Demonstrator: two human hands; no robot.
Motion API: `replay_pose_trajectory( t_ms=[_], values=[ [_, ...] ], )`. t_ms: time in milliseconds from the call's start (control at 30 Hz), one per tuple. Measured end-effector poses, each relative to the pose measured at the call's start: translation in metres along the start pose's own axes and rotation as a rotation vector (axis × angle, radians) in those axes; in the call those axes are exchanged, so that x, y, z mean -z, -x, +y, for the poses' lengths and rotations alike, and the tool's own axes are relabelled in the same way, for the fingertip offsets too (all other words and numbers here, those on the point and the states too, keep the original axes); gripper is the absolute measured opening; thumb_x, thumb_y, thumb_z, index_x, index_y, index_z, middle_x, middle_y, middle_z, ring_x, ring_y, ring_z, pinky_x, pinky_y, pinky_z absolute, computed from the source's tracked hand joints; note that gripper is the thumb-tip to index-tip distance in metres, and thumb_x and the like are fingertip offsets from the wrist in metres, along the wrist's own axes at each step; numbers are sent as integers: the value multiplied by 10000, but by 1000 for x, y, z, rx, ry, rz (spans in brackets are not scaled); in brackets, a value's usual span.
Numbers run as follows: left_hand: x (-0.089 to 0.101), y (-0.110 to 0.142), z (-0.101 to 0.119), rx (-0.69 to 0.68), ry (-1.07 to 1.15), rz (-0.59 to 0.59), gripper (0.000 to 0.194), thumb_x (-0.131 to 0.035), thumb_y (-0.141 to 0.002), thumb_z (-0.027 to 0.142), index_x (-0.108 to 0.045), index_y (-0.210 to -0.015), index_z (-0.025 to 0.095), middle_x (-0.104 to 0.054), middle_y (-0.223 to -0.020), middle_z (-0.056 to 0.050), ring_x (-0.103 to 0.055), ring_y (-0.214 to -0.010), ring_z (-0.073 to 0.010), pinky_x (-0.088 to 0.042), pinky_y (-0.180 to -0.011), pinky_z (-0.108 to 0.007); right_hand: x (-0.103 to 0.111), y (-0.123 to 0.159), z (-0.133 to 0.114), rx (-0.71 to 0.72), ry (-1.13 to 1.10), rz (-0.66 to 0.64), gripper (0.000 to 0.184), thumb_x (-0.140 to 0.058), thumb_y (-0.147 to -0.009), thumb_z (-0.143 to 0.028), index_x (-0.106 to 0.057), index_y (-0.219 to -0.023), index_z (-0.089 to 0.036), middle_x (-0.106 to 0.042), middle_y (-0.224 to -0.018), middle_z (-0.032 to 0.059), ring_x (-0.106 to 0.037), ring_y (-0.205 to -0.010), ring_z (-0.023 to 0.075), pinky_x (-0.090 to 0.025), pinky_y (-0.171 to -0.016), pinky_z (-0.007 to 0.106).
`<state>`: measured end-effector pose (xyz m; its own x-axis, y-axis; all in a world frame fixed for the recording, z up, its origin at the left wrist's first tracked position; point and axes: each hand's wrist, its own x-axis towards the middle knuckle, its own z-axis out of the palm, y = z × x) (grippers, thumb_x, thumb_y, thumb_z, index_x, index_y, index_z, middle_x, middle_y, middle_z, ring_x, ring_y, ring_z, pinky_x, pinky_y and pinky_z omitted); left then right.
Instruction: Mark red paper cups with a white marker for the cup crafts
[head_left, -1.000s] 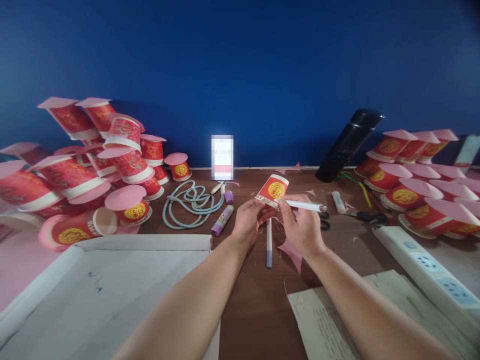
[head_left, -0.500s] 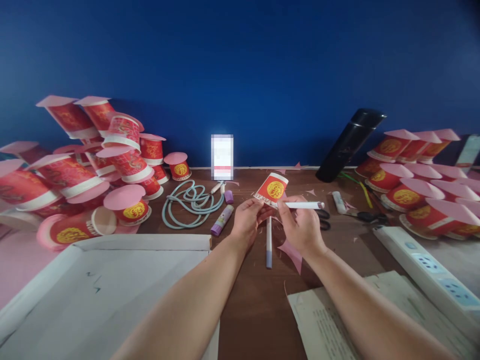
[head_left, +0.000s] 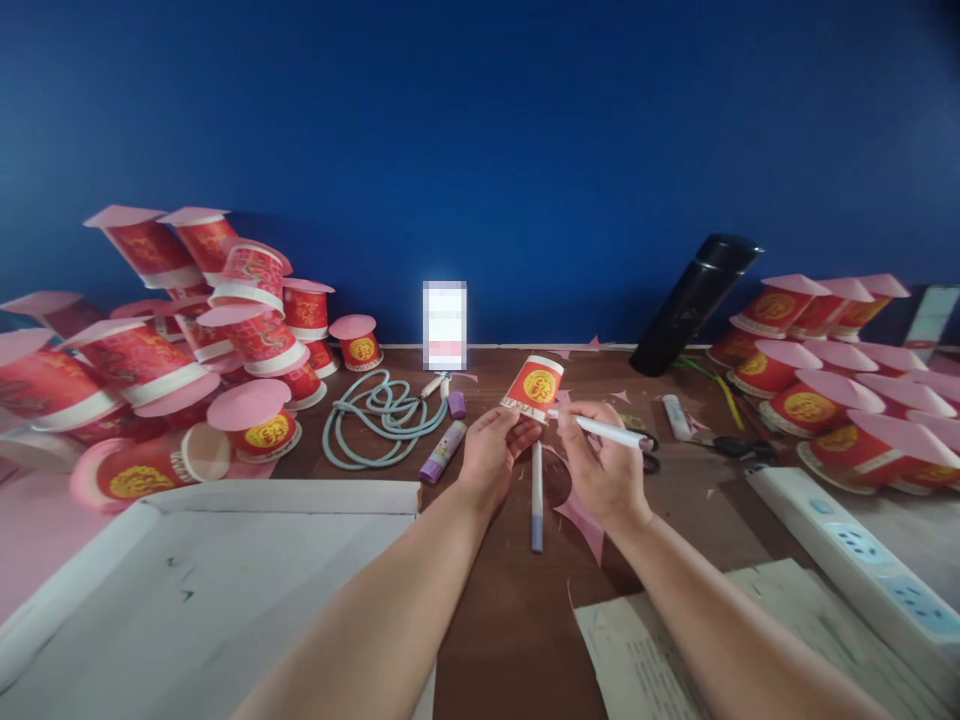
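Observation:
Above the middle of the brown table, my left hand (head_left: 491, 447) is closed on a red paper cup (head_left: 537, 386) with a round gold emblem. The cup is tilted, and a row of dark marks runs along its white rim by my fingers. My right hand (head_left: 606, 455) grips a white marker pen (head_left: 611, 432) like a writing tool, its tip close to the cup's rim; I cannot tell whether it touches. On the table below the hands lies a second white marker (head_left: 537, 500) with a bluish-grey end. A pink paper scrap (head_left: 582, 525) is beside it.
Red cups with pink paper discs are heaped at left (head_left: 255, 340) and right (head_left: 817, 400). A coiled pale-blue cable (head_left: 375, 425), purple glue stick (head_left: 442, 452), black bottle (head_left: 694, 305), scissors (head_left: 739, 447), power strip (head_left: 855, 545), white box lid (head_left: 277, 492) and printed papers (head_left: 630, 640) surround the hands.
The cup has shifted slightly left and turned in my left hand. My right hand has drawn the pen's tip from in front of the cup to beside its rim. The whole view moved slightly.

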<state>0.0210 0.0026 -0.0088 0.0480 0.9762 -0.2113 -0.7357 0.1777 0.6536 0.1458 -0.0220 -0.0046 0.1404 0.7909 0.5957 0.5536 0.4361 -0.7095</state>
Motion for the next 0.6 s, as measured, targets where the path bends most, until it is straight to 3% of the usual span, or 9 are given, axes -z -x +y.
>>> replay_pose_trajectory(
  t_ms=[167,300,433,533,600],
  values=[
    [3,-4,-1,-11,117,-4,15,-626,-723,118,-615,-729,109,-654,-724,-34,-636,-685,-100,-525,-786,-264,-5,-1,3,-223,-163,-37,216,-556,-832,-382,-643,-936,-214,-663,-823,26,-617,-651,148,-516,-571,275],
    [3,-3,-3,-12,159,-53,27,-638,-725,120,-625,-742,105,-660,-759,-37,-639,-732,-97,-526,-789,-233,-11,-5,8,-659,-500,-83,252,-663,-735,-354,-621,-932,-202,-633,-685,-10,-543,-492,102,-462,-393,205],
    [1,-1,-5,28,130,-72,56,-649,-720,130,-637,-766,101,-666,-784,-49,-637,-737,-101,-534,-776,-231,-11,-10,9,-958,-931,-26,172,-692,-686,-175,-616,-840,-187,-634,-672,-33,-547,-498,55,-485,-417,138],
    [0,0,-5,45,112,-97,69,-655,-718,136,-643,-776,100,-668,-796,-53,-635,-736,-101,-539,-765,-231,-9,-13,13,-1036,-1087,-9,129,-666,-682,-94,-617,-777,-166,-630,-638,-24,-578,-521,57,-541,-487,135],
    [0,0,-5,47,114,-102,62,-659,-715,138,-640,-762,102,-666,-788,-50,-636,-732,-101,-540,-767,-232,-9,-13,17,-914,-1086,-24,106,-658,-691,-87,-607,-746,-162,-628,-622,-9,-598,-525,82,-581,-523,176]
  ],
)
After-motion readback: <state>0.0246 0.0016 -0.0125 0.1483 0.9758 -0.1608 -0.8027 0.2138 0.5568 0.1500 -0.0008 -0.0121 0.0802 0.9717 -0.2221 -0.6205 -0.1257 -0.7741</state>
